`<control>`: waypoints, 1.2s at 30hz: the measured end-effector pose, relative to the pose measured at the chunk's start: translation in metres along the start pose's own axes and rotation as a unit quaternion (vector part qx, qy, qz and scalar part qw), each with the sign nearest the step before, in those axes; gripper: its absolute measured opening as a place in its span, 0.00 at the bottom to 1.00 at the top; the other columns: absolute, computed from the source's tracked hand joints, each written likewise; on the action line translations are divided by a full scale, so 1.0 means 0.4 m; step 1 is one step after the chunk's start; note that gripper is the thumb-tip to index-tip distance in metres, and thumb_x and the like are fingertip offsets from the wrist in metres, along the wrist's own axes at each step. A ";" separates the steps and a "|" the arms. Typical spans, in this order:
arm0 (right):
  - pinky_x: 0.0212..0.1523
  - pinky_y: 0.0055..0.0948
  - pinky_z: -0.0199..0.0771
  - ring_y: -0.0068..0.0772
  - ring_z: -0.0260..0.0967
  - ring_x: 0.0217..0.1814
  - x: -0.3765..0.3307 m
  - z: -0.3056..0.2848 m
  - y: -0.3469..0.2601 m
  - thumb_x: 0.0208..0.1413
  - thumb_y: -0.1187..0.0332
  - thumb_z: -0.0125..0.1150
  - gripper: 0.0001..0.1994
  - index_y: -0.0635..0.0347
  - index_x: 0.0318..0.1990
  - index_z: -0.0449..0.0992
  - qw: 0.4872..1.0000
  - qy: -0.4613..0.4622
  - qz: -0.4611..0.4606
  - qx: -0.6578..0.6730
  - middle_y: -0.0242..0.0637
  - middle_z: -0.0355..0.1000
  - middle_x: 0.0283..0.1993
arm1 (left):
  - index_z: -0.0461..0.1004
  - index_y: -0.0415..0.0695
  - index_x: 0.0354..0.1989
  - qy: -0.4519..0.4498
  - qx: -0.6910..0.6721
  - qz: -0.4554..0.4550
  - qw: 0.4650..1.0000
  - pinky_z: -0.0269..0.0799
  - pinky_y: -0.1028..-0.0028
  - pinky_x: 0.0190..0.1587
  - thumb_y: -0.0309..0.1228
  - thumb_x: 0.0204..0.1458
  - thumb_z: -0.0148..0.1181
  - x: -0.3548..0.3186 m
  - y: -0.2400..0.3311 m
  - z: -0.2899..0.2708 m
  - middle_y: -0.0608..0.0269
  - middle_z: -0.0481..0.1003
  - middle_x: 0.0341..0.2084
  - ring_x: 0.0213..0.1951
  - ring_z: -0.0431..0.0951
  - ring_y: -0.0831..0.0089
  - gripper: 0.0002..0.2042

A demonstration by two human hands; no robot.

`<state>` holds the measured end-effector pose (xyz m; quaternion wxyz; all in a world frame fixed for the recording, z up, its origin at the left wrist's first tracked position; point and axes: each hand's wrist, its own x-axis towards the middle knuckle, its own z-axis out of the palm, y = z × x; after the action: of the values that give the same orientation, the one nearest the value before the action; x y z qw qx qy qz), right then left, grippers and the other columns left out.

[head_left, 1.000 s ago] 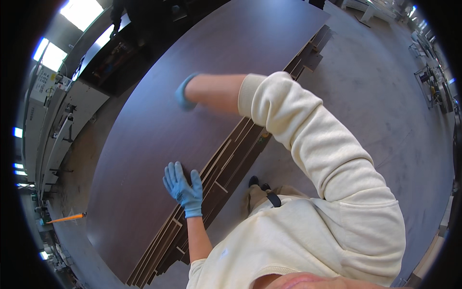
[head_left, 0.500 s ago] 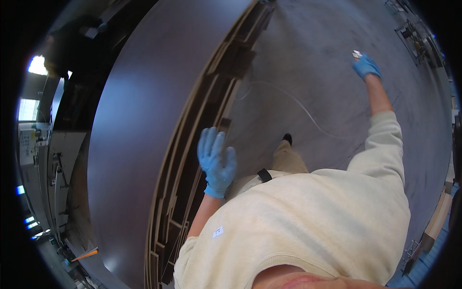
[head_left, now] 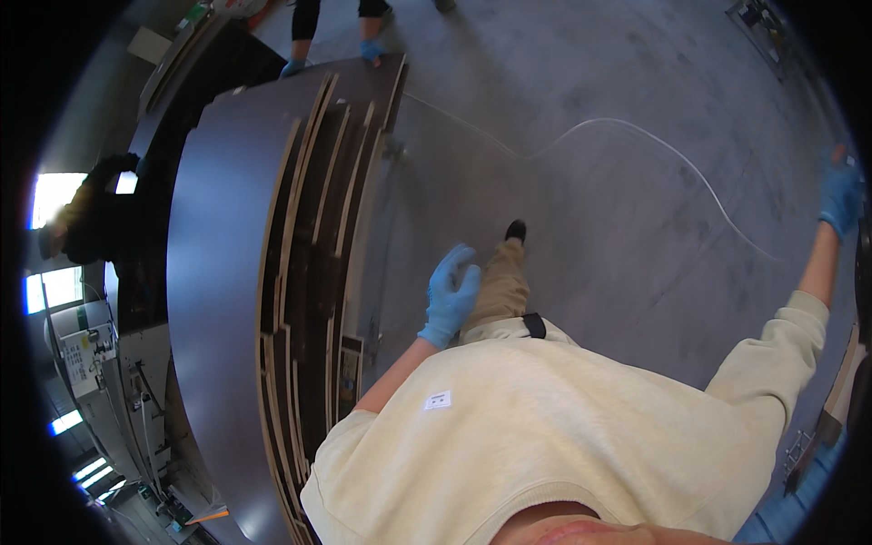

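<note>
My left hand [head_left: 450,298], in a blue glove, is held in front of my body with its thumb apart from the slightly bent fingers, holding nothing. Just left of it, without contact, lies a tall stack of large dark brown panels [head_left: 218,254] with uneven, stepped edges. My right hand [head_left: 841,195], gloved in blue, reaches out to the far right rim of the picture. Its fingers look closed around a small white piece [head_left: 850,161], blurred and too small to name.
A co-worker's gloved hands [head_left: 371,50] touch the stack's far end. Another person in dark clothing [head_left: 100,209] stands at the left. A pale hose [head_left: 627,123] curves over the grey floor. A machine with a control panel [head_left: 82,354] is at the left, a metal frame [head_left: 758,27] far right.
My view has swung, so the stack's far end and a co-worker's hands show. My right hand has moved outward to the right rim. My left hand has moved away from the stack's edge.
</note>
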<state>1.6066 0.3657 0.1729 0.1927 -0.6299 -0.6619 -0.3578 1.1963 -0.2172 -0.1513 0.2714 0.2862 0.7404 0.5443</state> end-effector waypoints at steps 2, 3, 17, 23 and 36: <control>0.58 0.51 0.80 0.62 0.77 0.60 0.001 0.217 -0.142 0.60 0.36 0.65 0.41 0.59 0.71 0.69 0.999 -0.032 -0.005 0.034 0.56 0.78 0.62 | 0.79 0.38 0.60 -0.017 0.005 0.005 1.000 0.71 0.63 0.67 0.31 0.62 0.65 0.172 0.012 0.136 0.47 0.77 0.63 0.66 0.77 0.57 0.19; 0.59 0.51 0.78 0.61 0.76 0.62 -0.007 0.315 -0.209 0.58 0.38 0.68 0.45 0.58 0.75 0.63 0.994 -0.038 -0.036 0.096 0.57 0.76 0.64 | 0.78 0.37 0.61 -0.032 -0.013 -0.043 0.998 0.70 0.65 0.67 0.31 0.63 0.64 0.244 0.021 0.193 0.48 0.77 0.63 0.65 0.76 0.60 0.20; 0.63 0.53 0.77 0.61 0.75 0.65 0.050 1.290 -0.791 0.49 0.53 0.77 0.51 0.52 0.79 0.56 0.825 -0.520 -0.046 0.216 0.58 0.75 0.65 | 0.77 0.37 0.63 -0.011 -0.004 -0.066 0.998 0.72 0.69 0.65 0.33 0.65 0.61 1.381 0.424 0.819 0.53 0.79 0.59 0.61 0.78 0.67 0.20; 0.67 0.52 0.74 0.60 0.73 0.69 0.373 1.756 -0.923 0.47 0.52 0.76 0.52 0.56 0.79 0.56 0.776 -0.602 -0.093 0.167 0.57 0.72 0.69 | 0.77 0.36 0.63 0.118 -0.050 -0.138 0.982 0.73 0.71 0.64 0.30 0.65 0.62 1.801 0.544 1.126 0.55 0.80 0.59 0.60 0.78 0.69 0.20; 0.61 0.53 0.78 0.61 0.77 0.62 1.396 2.380 -1.770 0.50 0.51 0.76 0.47 0.57 0.75 0.60 0.797 -0.468 -0.292 0.247 0.58 0.76 0.61 | 0.76 0.34 0.63 0.268 -0.113 -0.234 0.928 0.73 0.70 0.64 0.30 0.67 0.60 2.503 0.668 1.458 0.53 0.80 0.59 0.60 0.79 0.68 0.19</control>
<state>1.0312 1.4713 -0.2340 -0.1052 -0.4285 -0.8898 0.1166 0.9568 0.9474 -0.1364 0.2134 -0.0843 0.7648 0.6021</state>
